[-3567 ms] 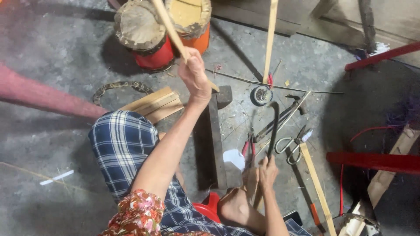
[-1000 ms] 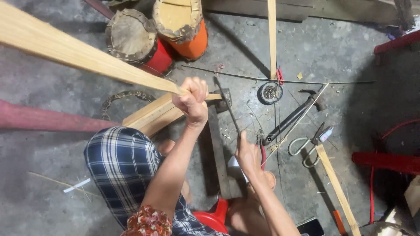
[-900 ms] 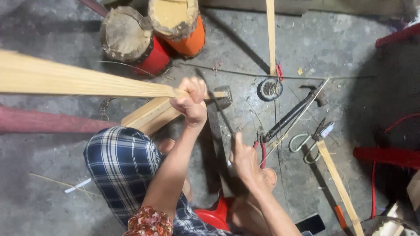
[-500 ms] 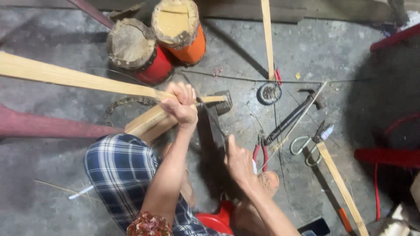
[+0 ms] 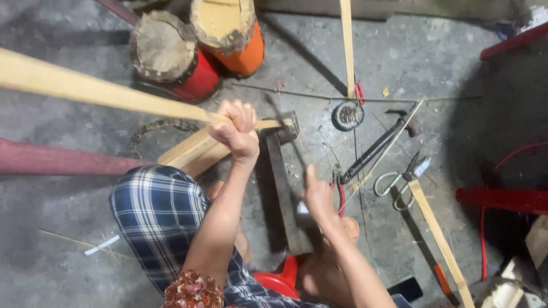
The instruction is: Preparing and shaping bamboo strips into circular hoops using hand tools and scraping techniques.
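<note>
The head camera, the only view, looks down on a person sitting low over a grey concrete floor [image 5: 68, 228], in plaid shorts.

As for progress, the long bamboo slat [image 5: 103, 94] looks whole: no split or cut shows along the stretch in view, so the shaping seems barely started, with most of it left. Its short end reaches just past the fist toward a dark wooden block [image 5: 282, 171] on the floor; whether it touches the block cannot be told. The long end runs up and away to the left, out of view.

The left hand [image 5: 233, 130] is clenched tight around the slat, fingers wrapped over it and thumb closed, holding it raised at a slant above two shorter bamboo pieces [image 5: 191, 153] lying under the wrist.

The right hand [image 5: 317, 193] is blurred. It hangs low beside the block with fingers partly spread, and something pale shows at its palm edge; whether it grips that, or anything, cannot be told. Red-handled pliers [image 5: 341, 191] lie just beside it.

Further right on the floor lie a dark hooked knife [image 5: 374, 149], a pair of shears [image 5: 399, 182] and a thin bamboo strip [image 5: 439, 239]. Two stump-topped drums, red [image 5: 171, 60] and orange [image 5: 231, 31], stand at the top.
</note>
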